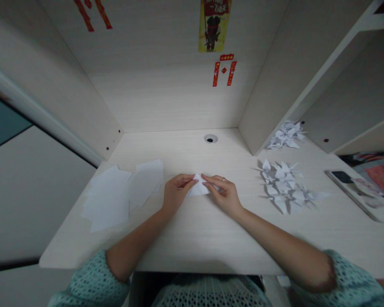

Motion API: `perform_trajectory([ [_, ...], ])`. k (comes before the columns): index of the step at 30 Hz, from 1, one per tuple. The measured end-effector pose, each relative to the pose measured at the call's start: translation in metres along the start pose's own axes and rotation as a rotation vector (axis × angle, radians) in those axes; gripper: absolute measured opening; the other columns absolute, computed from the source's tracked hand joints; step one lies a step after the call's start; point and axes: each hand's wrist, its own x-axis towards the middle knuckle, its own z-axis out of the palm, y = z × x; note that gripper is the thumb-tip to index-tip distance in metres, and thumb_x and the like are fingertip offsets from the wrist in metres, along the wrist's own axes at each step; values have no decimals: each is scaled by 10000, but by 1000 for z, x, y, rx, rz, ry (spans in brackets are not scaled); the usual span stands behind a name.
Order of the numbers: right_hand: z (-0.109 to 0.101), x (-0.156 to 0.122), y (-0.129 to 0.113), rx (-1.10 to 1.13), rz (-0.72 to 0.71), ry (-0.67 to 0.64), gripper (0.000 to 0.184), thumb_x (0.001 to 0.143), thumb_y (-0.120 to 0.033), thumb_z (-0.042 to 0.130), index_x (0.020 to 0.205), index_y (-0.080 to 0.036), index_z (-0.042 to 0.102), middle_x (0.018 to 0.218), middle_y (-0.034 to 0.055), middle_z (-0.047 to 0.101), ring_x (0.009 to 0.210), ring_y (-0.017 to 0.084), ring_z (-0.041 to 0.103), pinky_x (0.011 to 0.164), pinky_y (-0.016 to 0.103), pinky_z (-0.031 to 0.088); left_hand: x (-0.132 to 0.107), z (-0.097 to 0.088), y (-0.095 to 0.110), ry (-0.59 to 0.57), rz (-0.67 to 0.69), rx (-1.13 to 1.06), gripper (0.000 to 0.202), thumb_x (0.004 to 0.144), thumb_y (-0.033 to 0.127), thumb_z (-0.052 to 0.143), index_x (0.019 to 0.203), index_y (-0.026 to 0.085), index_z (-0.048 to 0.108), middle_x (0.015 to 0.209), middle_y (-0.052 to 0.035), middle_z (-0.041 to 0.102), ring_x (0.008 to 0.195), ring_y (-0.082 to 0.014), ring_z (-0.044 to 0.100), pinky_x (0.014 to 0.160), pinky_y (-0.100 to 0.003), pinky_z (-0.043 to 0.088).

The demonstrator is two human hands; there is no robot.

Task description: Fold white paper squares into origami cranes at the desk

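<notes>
A small folded piece of white paper (198, 187) is held at the middle of the desk, its upper end narrowing between my fingertips. My left hand (178, 189) pinches its left side between thumb and fingers. On the other side my right hand (223, 192), with a ring on one finger, grips the paper the same way. Part of the paper lies hidden under the fingers. To the left lie loose white paper sheets (110, 198) in overlapping stacks. Several folded paper cranes (283, 179) sit in a group to the right of my right hand.
More folded white paper pieces (287, 135) are heaped behind the right divider panel (265, 85). A phone (361, 194) lies at the far right, near some cloth (382, 170). A round cable hole (210, 138) is set at the back of the desk (192, 238).
</notes>
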Motion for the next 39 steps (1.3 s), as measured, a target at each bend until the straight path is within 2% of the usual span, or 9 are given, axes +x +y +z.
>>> perform_trajectory([
  [6,-1,0,-2,-32,-46,-49,260,859,-261,552,1083,-248,681,798,40,671,697,149,592,639,270,468,5,-1,-4,-84,-66,-78,318,641,340,745,918,189,705,817,-44,738,754,-174,666,689,-257,486],
  [13,-1,0,1,-29,3,-78,279,840,-283,578,1102,-253,669,860,46,694,748,166,621,704,291,483,7,-3,-9,-112,-127,-119,287,612,361,757,815,160,734,821,-72,740,731,-195,660,676,-281,488],
  [16,1,1,1,80,119,25,473,770,-310,664,1228,-235,570,833,29,689,754,163,625,756,299,489,9,-3,-11,-51,-172,-175,281,588,349,773,792,160,735,761,-60,733,646,-167,635,593,-254,468],
  [19,4,4,1,242,240,127,664,687,-343,735,1287,-219,481,732,-10,656,638,132,595,667,270,492,11,-2,-10,53,-162,-277,236,596,330,769,765,171,728,699,-23,712,570,-112,584,537,-213,426],
  [21,6,5,1,317,322,103,600,643,-383,757,1180,-200,561,684,-14,641,585,125,573,582,250,476,10,-1,-9,95,-140,-322,185,604,311,763,724,178,718,656,2,689,556,-89,559,536,-196,413],
  [23,9,4,1,336,390,11,444,626,-429,753,979,-177,657,681,9,653,590,138,578,545,249,460,8,1,-7,97,-127,-342,152,610,297,757,691,179,707,641,12,676,562,-82,551,544,-192,411],
  [27,13,1,-1,263,437,-89,335,670,-488,695,692,-154,672,644,26,649,566,146,557,493,243,404,0,6,-6,65,-64,-305,151,625,300,748,683,177,683,628,14,658,568,-88,542,531,-196,397],
  [35,17,2,3,141,398,36,413,655,-513,696,510,-150,564,480,-10,502,448,81,367,421,229,273,0,6,-3,90,25,-269,289,655,386,707,585,179,517,572,37,567,536,-85,477,530,-201,381],
  [39,16,3,6,171,378,-13,423,659,-508,695,488,-152,544,450,-36,443,441,68,329,421,222,251,4,5,-6,121,25,-243,340,653,441,692,580,184,482,572,37,530,530,-84,445,512,-200,363],
])
